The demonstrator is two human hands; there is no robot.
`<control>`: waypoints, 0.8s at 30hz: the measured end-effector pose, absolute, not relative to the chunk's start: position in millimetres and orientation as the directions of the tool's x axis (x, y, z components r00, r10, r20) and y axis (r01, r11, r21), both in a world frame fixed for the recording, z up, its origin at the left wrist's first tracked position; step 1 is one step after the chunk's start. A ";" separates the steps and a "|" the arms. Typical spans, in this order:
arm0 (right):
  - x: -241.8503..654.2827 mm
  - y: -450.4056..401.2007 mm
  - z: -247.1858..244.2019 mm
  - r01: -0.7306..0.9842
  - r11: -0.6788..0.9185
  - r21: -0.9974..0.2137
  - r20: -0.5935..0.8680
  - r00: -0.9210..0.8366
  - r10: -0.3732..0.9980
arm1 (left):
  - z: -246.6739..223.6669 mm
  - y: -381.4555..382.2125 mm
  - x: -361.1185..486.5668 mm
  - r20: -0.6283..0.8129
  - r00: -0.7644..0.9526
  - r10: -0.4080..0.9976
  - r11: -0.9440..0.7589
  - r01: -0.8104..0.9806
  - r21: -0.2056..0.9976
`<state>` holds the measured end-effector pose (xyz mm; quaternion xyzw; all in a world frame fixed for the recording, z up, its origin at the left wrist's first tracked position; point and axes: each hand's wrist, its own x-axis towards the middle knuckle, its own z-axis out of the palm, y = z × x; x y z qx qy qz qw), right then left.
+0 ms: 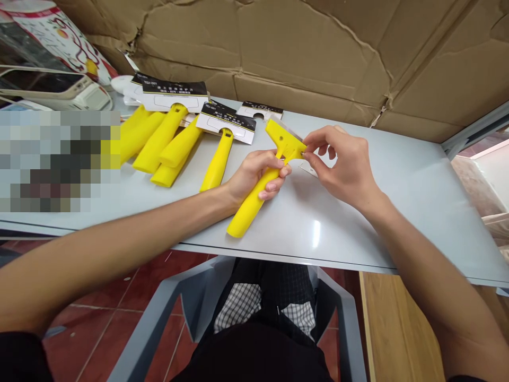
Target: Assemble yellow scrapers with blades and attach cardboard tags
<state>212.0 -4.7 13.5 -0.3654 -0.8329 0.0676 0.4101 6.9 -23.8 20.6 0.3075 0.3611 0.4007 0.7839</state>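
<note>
My left hand (pixel 264 172) wraps around the neck of a yellow scraper (pixel 252 204), its handle slanting down toward the table's front edge. A thin metal blade (pixel 287 127) shows along the top edge of the scraper's wide head. At the head's right end, my right hand (pixel 342 162) pinches with thumb and forefinger at a small metal screw (pixel 303 154). Under the right fingers lies a small metal plate (pixel 308 170) on the table. To the left rests another yellow scraper handle (pixel 218 162) with a black-and-white card (pixel 226 123) at its top.
Several yellow scraper handles (pixel 159 140) with printed cards (pixel 175 95) lie at the left of the grey table (pixel 338 228). A loose card (pixel 260 110) sits farther back. Behind stands a cardboard sheet (pixel 286 53). A phone (pixel 43 82) lies far left, near a blurred patch.
</note>
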 end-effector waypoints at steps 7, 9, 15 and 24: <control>204.6 -9.4 7.9 0.613 0.672 -0.415 0.625 -0.346 0.700 | 20.8 -23.7 7.1 -0.342 0.420 0.841 0.515 -0.424 0.745; 200.9 -11.5 5.2 0.632 0.644 -0.430 0.623 -0.308 0.719 | 20.1 -23.2 6.9 -0.343 0.427 0.837 0.520 -0.425 0.741; 193.6 -13.4 -1.4 0.639 0.615 -0.462 0.628 -0.254 0.736 | 16.0 -21.4 5.7 -0.353 0.428 0.832 0.528 -0.416 0.741; 212.4 -1.7 17.9 0.664 0.627 -0.407 0.616 -0.308 0.725 | 17.1 -19.4 4.7 -0.396 0.440 0.806 0.579 -0.449 0.680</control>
